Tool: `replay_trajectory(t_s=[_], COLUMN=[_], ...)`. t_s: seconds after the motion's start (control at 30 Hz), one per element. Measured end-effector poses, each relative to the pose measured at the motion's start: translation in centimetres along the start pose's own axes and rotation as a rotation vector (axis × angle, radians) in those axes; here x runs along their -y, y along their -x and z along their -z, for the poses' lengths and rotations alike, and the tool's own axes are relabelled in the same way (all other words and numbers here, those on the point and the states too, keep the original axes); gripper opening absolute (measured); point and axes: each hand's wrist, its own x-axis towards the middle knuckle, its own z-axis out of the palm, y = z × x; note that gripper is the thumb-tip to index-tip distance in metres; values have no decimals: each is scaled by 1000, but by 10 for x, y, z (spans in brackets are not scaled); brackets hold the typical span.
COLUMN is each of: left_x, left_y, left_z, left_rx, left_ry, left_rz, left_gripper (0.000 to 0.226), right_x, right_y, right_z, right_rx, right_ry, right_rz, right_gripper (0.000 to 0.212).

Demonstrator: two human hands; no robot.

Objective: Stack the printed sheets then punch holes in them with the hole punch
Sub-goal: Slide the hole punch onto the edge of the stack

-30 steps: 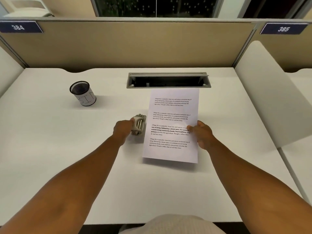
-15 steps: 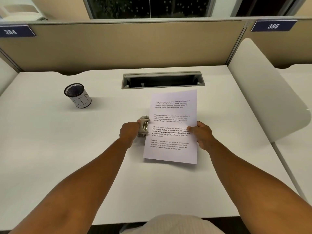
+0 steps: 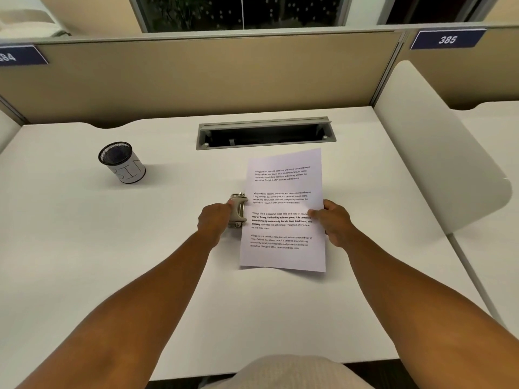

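L hand (image 3: 214, 220) is gripping the hole punch (image 3: 238, 210) at the left edge of the printed sheets (image 3: 283, 209), R hand (image 3: 335, 221) is pinching their right edge, mid white desk (image 3: 112, 248)

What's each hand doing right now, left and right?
Left hand: gripping the hole punch at the sheets' left edge.
Right hand: pinching the right edge of the printed sheets.
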Motion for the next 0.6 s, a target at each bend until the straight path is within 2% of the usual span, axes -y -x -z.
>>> replay_trajectory(t_s=[0.13, 0.2, 0.3, 0.47, 0.6], left_x=[-5, -5, -3, -4, -6], left_y=[4, 5, 0, 0, -2], left_z=[1, 1, 0, 1, 2], left_rx=[63, 86, 98, 96, 112], left_ry=[264, 201, 140, 101, 179], left_rz=[81, 60, 35, 7, 59], left_gripper=[40, 42, 27, 25, 27], right_x=[0, 0, 1, -1, -2], right_y=[-4, -5, -7, -8, -7], right_z=[1, 2, 2, -1, -3], right_rx=[-29, -49, -60, -58, -50], right_ry=[-1, -6, -12, -38, -57], right_rz=[10, 23, 31, 28, 24], right_gripper=[21, 20, 20, 21, 19])
